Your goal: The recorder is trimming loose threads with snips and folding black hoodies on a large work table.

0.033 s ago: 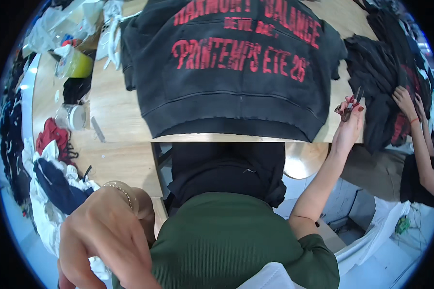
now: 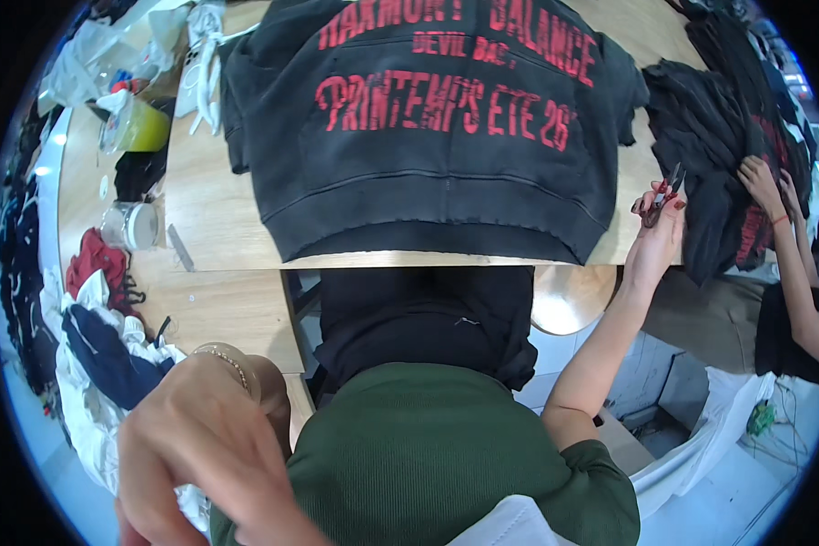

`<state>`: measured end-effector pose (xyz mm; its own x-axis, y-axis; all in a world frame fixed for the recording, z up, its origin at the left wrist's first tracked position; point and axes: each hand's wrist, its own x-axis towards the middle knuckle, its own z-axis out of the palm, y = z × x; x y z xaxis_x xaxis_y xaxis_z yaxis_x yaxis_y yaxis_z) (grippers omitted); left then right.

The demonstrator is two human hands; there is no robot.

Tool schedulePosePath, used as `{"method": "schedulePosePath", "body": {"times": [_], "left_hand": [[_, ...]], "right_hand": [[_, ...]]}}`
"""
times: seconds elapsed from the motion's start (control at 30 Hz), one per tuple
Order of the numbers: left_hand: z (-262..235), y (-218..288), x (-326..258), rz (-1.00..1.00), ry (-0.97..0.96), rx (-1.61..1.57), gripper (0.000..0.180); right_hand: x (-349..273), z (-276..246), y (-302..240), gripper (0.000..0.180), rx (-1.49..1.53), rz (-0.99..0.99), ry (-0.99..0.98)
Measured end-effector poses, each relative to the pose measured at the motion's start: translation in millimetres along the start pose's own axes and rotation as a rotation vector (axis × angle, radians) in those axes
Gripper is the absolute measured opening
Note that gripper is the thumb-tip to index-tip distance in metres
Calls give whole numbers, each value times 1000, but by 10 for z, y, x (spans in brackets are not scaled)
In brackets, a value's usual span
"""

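Observation:
A pair of small scissors [image 2: 675,178] points up from my right hand [image 2: 657,238], whose fingers are curled round its handles. That hand is at the table's front edge, beside a faded black sweatshirt [image 2: 446,196] with red lettering. The sweatshirt lies spread flat, its hem toward me. Large and close in the lower left, my left hand [image 2: 205,428] is raised with the wrist bent and a bracelet round it. Its fingers run down past the lower edge, so their tips are hidden. It touches no garment that I can see.
Dark garments [image 2: 701,155] are heaped on the right, where a co-worker's hands [image 2: 764,187] rest on them. At the left are a cup of yellow-green drink [image 2: 146,127], a clear jar [image 2: 132,225], a red cloth [image 2: 98,264] and a white and navy cloth pile [image 2: 109,355].
My left hand has shifted slightly right, its fingers bending a little differently. The whole view has moved slightly. My right hand keeps its grip on the scissors.

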<state>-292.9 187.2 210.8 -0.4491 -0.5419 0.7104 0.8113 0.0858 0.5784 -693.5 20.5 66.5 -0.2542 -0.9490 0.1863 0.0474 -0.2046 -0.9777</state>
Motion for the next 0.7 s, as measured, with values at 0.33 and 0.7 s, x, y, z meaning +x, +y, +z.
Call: {"method": "schedulePosePath", "body": {"times": [0.33, 0.7], "left_hand": [[-71, -256, 438, -131, -34, -83, 28], [-94, 111, 160, 95, 257, 204, 43]], "right_hand": [[-152, -463, 11, 31, -79, 31, 75], [-133, -407, 234, 44, -555, -79, -104]]}}
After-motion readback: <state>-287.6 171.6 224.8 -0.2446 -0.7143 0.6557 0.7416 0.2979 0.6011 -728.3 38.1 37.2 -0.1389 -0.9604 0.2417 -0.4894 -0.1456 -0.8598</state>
